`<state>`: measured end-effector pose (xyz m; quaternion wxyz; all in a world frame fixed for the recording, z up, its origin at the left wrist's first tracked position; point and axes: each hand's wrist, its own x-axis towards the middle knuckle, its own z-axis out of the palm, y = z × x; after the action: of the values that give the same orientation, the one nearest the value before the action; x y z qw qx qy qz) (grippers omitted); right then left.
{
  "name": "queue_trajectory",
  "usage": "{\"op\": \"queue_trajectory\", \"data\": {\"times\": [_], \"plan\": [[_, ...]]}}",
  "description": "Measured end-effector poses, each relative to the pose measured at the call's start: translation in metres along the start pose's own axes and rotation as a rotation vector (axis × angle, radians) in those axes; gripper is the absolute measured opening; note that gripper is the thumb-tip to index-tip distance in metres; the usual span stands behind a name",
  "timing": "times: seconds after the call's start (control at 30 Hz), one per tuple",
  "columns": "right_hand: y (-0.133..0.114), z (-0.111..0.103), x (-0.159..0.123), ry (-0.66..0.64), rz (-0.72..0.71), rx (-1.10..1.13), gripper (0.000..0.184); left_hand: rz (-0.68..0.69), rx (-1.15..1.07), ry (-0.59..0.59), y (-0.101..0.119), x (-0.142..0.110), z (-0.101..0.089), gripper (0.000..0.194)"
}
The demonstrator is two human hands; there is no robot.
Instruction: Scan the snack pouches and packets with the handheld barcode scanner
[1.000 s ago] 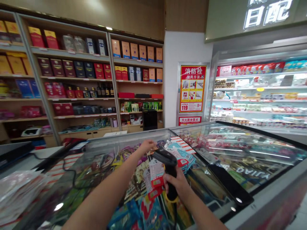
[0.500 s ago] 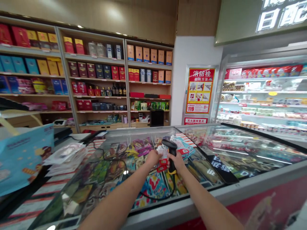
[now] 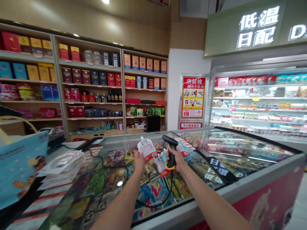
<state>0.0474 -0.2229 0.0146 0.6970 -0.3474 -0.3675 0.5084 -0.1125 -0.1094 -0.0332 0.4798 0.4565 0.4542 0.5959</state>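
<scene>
A white and red spouted pouch (image 3: 146,147) is gripped at its lower left by my left hand (image 3: 139,162), tilted with its printed face up. My right hand (image 3: 177,158) wraps round the handle of a black and yellow barcode scanner (image 3: 170,150), whose head points left. Close beside the scanner, under its grip, another such pouch (image 3: 161,166) shows over the glass; whether my right fingers touch it I cannot tell. The scanner's black cable (image 3: 165,201) loops below over the glass top. Several blue and red packs (image 3: 187,151) lie just behind my right hand.
Packaged goods show through the chest freezer's glass lid (image 3: 112,172). A blue printed bag (image 3: 21,169) and a stack of clear plastic packs (image 3: 63,163) stand at the left. A black sign strip (image 3: 220,171) lies on the right. Shelves of boxes (image 3: 93,76) line the back wall.
My left hand has moved left with a pouch, which is now apart from the scanner and faces up. My right hand still holds the scanner. The view has shifted up and right.
</scene>
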Motion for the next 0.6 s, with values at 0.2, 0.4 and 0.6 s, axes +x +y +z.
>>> {"op": "queue_trajectory", "data": {"times": [0.2,0.4,0.6], "plan": [[0.027,-0.018,-0.011,-0.422,0.354,-0.123,0.045,-0.143,-0.312,-0.012,-0.002,-0.002,0.002,0.023],[0.044,-0.027,0.005,-0.312,0.292,-0.115,0.045,-0.103,-0.494,-0.010,-0.013,0.007,0.005,0.029],[0.043,-0.025,0.023,-0.241,0.294,-0.026,0.044,-0.130,-0.538,-0.073,-0.015,0.007,0.006,0.046]]}}
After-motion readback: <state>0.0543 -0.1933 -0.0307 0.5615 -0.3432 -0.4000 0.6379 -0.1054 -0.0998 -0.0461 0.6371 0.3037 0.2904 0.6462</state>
